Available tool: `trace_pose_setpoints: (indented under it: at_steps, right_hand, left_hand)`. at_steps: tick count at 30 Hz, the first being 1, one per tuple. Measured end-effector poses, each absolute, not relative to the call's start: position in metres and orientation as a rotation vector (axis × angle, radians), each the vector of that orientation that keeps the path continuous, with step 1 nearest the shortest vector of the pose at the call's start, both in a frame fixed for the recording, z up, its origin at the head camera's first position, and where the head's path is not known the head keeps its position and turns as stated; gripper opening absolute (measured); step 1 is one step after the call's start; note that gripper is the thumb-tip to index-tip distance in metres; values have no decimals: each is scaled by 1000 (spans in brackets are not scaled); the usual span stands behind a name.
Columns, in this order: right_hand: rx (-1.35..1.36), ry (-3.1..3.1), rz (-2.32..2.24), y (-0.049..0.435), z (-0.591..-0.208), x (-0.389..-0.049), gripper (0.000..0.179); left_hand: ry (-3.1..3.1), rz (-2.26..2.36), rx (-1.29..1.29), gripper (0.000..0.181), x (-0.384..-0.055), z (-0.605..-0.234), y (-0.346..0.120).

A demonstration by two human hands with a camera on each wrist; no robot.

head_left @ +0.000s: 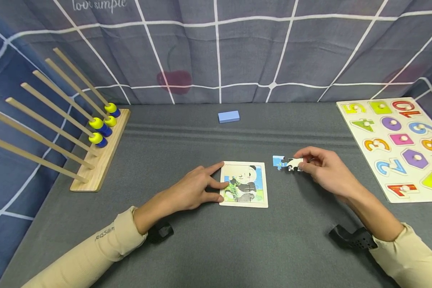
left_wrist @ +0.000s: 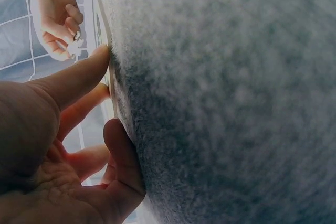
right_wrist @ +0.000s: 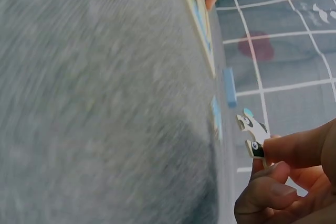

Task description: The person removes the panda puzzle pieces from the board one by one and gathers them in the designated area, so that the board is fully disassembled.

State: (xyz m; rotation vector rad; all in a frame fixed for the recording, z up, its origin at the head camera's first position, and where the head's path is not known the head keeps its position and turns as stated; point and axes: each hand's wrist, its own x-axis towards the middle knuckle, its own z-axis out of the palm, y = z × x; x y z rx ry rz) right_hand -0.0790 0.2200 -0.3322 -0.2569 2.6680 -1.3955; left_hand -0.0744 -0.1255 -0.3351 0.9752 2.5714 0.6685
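Observation:
A small panda jigsaw puzzle point(head_left: 243, 184) in a pale wooden frame lies in the middle of the table, seen at a steep angle in the right wrist view. My left hand point(head_left: 198, 187) rests at its left side, the spread fingers touching the frame and one fingertip over the picture. Right of the frame, my right hand point(head_left: 322, 168) pinches a black-and-white puzzle piece point(right_wrist: 255, 137) between thumb and fingers, raised above the table. A blue puzzle piece point(head_left: 279, 161) lies on the table just left of the held one.
A blue block point(head_left: 228, 117) lies behind the puzzle. At left stands a wooden peg rack point(head_left: 104, 168) with tall rods and yellow and blue beads. A number-and-shape board point(head_left: 378, 160) lies at right. A grid-patterned curtain point(head_left: 252, 52) hangs along the back.

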Motion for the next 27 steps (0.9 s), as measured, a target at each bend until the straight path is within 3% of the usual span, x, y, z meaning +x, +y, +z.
trace_pose_setpoints:
  at_steps: [27]
  right_hand:
    - [-290,2790,-1086,224,-342,-94,23]
  left_hand:
    - [2569,665,966,41,-74,-335,-125]
